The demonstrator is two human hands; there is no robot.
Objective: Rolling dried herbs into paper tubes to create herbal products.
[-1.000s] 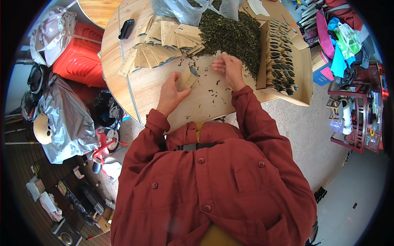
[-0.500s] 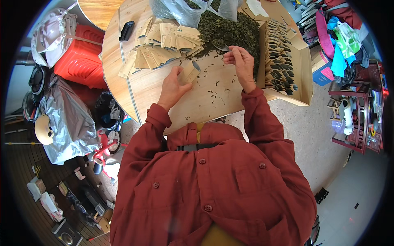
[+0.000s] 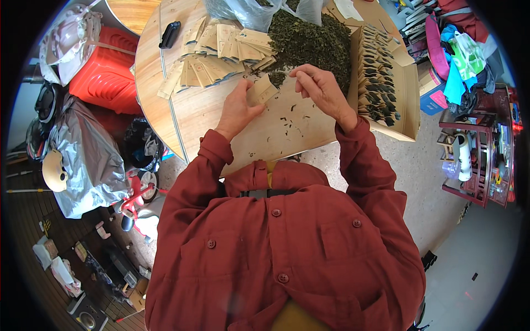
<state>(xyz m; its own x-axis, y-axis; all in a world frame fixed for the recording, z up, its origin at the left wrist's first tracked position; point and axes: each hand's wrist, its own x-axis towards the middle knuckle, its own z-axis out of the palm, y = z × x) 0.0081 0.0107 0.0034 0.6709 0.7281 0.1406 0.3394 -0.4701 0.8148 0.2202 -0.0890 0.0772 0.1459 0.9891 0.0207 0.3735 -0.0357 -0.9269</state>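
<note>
My left hand (image 3: 238, 108) is closed on a small kraft paper packet (image 3: 261, 92), holding it tilted above the wooden table (image 3: 204, 118). My right hand (image 3: 319, 91) is closed on a spoon (image 3: 285, 74), held with dark leaves at the packet's upper end; the spoon's bowl is hard to make out. Just beyond is a big heap of dried dark-green leaves (image 3: 309, 44). Many flat paper packets (image 3: 232, 47) lie fanned out at the back left. Loose leaf bits are scattered below my hands.
A cardboard box (image 3: 407, 105) of upright filled packets is on the right. A translucent plastic bag (image 3: 237, 14) rests at the back, a black object (image 3: 170, 34) at top left. Off the table are a red plastic stool (image 3: 105, 74), a black bin (image 3: 141, 143) and a red-brown shelf (image 3: 480, 149).
My right hand first moved right into the leaves, where the spoon showed, then came back left and down to the packet. My left hand and packet have risen slightly.
</note>
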